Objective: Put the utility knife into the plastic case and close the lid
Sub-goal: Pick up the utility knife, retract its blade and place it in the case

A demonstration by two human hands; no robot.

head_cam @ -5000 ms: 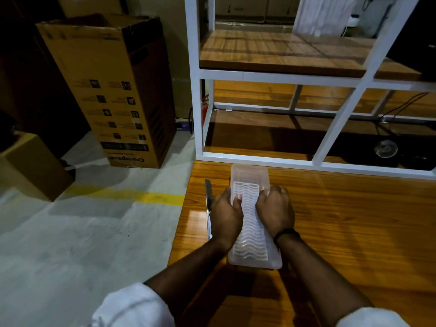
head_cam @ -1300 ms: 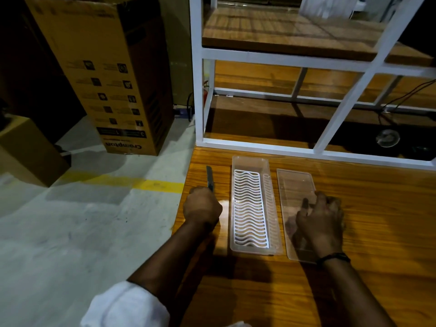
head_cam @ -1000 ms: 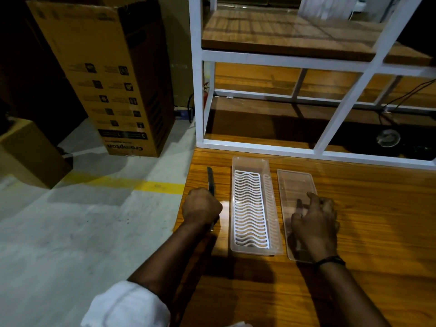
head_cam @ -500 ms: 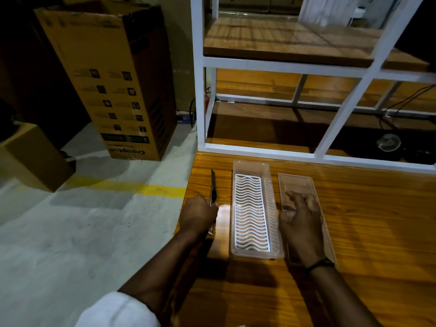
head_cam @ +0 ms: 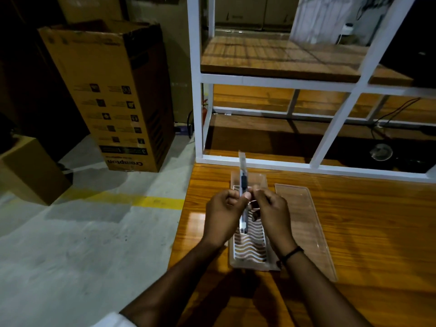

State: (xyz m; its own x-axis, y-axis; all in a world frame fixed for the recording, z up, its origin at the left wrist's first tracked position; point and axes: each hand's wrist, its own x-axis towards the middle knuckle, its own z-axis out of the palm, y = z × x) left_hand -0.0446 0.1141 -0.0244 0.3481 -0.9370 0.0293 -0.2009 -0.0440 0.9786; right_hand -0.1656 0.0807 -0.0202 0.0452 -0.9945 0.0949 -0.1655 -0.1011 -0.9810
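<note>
two hands meet above the open plastic case [head_cam: 250,253]. left hand [head_cam: 223,214] has its fingers curled round the utility knife [head_cam: 243,185], right hand [head_cam: 273,213] pinches the same knife from the other side. knife stands nearly on end over the case's white wavy insert, tip pointing away. clear lid [head_cam: 306,223] lies flat on the wooden table [head_cam: 377,232] just right of the case.

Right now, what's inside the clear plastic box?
Only a white wavy grid lines the clear plastic case. Both hands hold the utility knife above it, hiding the case's middle.
</note>
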